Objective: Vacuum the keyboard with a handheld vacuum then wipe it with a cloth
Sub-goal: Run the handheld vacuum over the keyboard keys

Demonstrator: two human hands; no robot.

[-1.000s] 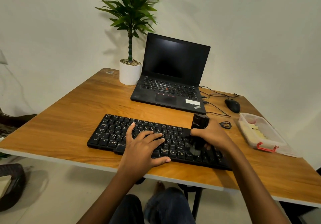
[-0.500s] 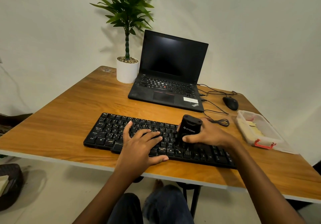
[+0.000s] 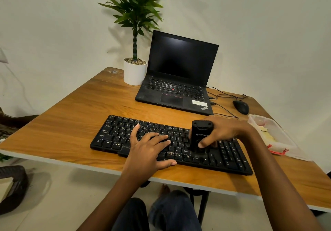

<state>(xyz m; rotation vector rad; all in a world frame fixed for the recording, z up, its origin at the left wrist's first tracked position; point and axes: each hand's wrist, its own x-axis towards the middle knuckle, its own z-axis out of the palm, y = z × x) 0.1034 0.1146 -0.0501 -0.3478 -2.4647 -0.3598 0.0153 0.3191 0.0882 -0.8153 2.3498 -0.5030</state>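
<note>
A pale wall backs a wooden table [image 3: 71, 119] with a white edge, seen from above by the person sitting at it. A black keyboard [image 3: 125, 134] lies near the front edge, running left to right. The left hand [image 3: 148, 151] rests flat on the middle keys, fingers spread and gripping nothing, the thumb lying along the keyboard's near edge. The right hand [image 3: 222, 132] is wrapped around a small black handheld vacuum [image 3: 200, 135], which stands roughly upright with its lower end down on the keys right of the middle; the thumb presses its near side and the fingers curl behind it.

Farther back sits an open black laptop [image 3: 179, 80] with a dark screen. To its left, at the far corner, is a green plant in a white pot [image 3: 134, 73]. Right of the laptop thin black cables trail across the wood toward a black mouse [image 3: 240, 107]. At the right edge, just beside the right wrist, lies a clear plastic box [image 3: 270, 135] with a red clasp. Below the table edge the person's knees in dark trousers show, and a dark woven basket [image 3: 14, 187] sits on the floor at far left.
</note>
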